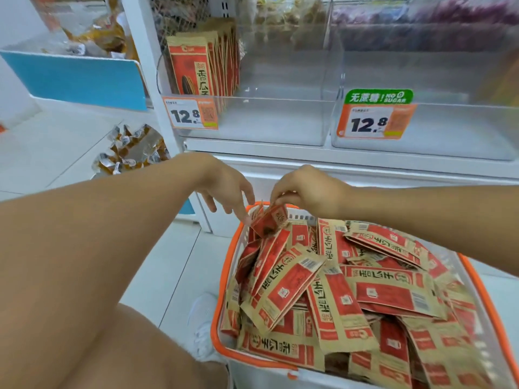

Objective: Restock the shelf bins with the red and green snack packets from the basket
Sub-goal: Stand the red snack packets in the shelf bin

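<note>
Two price tags [191, 113] read "12.8"; right hand [306, 190] fingers pinch red packet [270, 220] over basket [222, 276]; left hand [224, 186] fingers spread.

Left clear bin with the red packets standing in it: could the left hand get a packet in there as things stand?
Probably yes. The left hand hovers open over the basket, and the left bin above has an open top and bare space beside its standing packets. Nothing lies between.

Left price tag [191, 113], on the front of the left clear bin [269, 122]: "12.8". Right price tag [375, 122], on the right clear bin [449, 130]: "12.8". Green sign [378, 96] above the right tag: "NO SUGAR".
</note>
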Action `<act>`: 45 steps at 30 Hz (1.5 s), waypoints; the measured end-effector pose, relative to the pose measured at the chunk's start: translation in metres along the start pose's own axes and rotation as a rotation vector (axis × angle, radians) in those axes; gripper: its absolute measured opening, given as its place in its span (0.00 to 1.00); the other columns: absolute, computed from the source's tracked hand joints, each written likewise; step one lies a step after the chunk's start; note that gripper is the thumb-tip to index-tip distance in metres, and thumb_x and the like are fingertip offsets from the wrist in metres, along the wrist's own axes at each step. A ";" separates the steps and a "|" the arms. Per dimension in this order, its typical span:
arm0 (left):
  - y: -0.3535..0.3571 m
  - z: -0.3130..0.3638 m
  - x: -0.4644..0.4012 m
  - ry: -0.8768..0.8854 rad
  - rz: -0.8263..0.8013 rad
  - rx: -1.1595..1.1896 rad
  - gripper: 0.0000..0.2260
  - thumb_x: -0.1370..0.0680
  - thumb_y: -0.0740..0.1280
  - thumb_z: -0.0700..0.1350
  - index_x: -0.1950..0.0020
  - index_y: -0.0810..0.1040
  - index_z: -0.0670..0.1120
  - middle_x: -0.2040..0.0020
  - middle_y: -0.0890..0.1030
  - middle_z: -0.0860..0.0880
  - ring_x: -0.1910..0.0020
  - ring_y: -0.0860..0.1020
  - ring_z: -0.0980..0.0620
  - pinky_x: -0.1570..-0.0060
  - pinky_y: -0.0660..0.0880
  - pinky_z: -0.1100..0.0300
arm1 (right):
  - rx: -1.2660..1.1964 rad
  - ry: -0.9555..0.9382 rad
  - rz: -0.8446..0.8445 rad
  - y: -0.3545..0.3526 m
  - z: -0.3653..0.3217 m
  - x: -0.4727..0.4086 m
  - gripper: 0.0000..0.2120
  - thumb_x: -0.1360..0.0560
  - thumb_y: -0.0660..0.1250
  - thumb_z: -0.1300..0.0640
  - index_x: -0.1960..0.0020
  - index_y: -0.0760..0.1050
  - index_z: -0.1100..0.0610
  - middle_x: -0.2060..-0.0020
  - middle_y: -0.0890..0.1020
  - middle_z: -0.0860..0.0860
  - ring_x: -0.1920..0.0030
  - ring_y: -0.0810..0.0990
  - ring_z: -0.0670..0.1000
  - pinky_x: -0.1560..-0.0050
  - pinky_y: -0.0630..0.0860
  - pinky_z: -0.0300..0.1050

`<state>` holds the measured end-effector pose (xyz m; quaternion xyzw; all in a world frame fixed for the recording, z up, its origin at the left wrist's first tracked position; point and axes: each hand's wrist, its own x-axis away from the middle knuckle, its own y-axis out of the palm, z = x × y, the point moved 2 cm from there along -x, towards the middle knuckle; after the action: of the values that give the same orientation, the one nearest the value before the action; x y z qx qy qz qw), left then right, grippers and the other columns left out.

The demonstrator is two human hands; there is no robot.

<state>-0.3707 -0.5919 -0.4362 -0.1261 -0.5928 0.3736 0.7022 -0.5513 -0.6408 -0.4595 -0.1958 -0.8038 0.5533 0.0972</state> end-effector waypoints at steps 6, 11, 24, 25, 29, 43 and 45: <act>-0.017 0.017 0.014 0.315 0.046 0.422 0.36 0.35 0.81 0.53 0.30 0.72 0.58 0.33 0.75 0.63 0.33 0.74 0.58 0.34 0.72 0.52 | -0.260 0.176 0.303 -0.079 0.013 0.008 0.04 0.22 0.70 0.62 0.52 0.83 0.61 0.61 0.85 0.55 0.63 0.83 0.50 0.58 0.81 0.42; -0.020 0.036 0.014 0.403 0.250 0.651 0.16 0.26 0.74 0.49 0.39 0.80 0.50 0.46 0.85 0.52 0.44 0.83 0.51 0.43 0.79 0.53 | -0.743 0.339 0.518 -0.124 0.012 0.015 0.04 0.21 0.69 0.63 0.54 0.81 0.62 0.63 0.85 0.58 0.66 0.83 0.50 0.61 0.83 0.44; -0.049 0.004 0.034 0.304 1.015 0.874 0.25 0.30 0.79 0.45 0.37 0.74 0.51 0.46 0.79 0.51 0.49 0.79 0.52 0.53 0.75 0.60 | -0.699 0.063 0.742 -0.163 -0.022 -0.013 0.05 0.23 0.70 0.63 0.48 0.83 0.59 0.56 0.87 0.52 0.55 0.87 0.55 0.54 0.84 0.48; -0.051 -0.008 0.034 0.242 1.102 0.882 0.24 0.29 0.78 0.44 0.36 0.73 0.50 0.47 0.79 0.50 0.49 0.78 0.51 0.53 0.74 0.60 | -0.695 0.024 0.795 -0.170 -0.024 -0.020 0.05 0.23 0.70 0.63 0.48 0.83 0.58 0.55 0.87 0.51 0.54 0.87 0.54 0.53 0.84 0.48; -0.053 -0.041 0.035 0.157 1.194 0.834 0.20 0.25 0.72 0.45 0.34 0.72 0.50 0.53 0.79 0.51 0.49 0.79 0.47 0.50 0.77 0.55 | -0.673 0.033 0.775 -0.174 -0.031 -0.070 0.05 0.23 0.70 0.64 0.49 0.83 0.59 0.56 0.87 0.52 0.54 0.87 0.54 0.53 0.84 0.50; -0.051 -0.077 0.033 0.121 1.076 0.849 0.19 0.25 0.72 0.46 0.36 0.72 0.50 0.53 0.80 0.50 0.52 0.78 0.50 0.53 0.73 0.58 | -0.584 0.501 0.506 -0.106 -0.035 -0.223 0.09 0.29 0.77 0.64 0.57 0.79 0.67 0.53 0.85 0.59 0.60 0.87 0.55 0.67 0.83 0.43; -0.051 -0.077 0.033 0.126 1.067 0.853 0.19 0.25 0.72 0.45 0.35 0.73 0.49 0.51 0.80 0.49 0.51 0.78 0.50 0.55 0.71 0.60 | -0.587 0.527 0.531 -0.105 -0.036 -0.226 0.12 0.31 0.78 0.65 0.64 0.75 0.63 0.54 0.84 0.58 0.60 0.86 0.55 0.68 0.82 0.42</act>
<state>-0.2794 -0.5845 -0.4007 -0.1350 -0.2086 0.8611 0.4436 -0.3550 -0.7387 -0.3351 -0.5473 -0.7963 0.2399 0.0935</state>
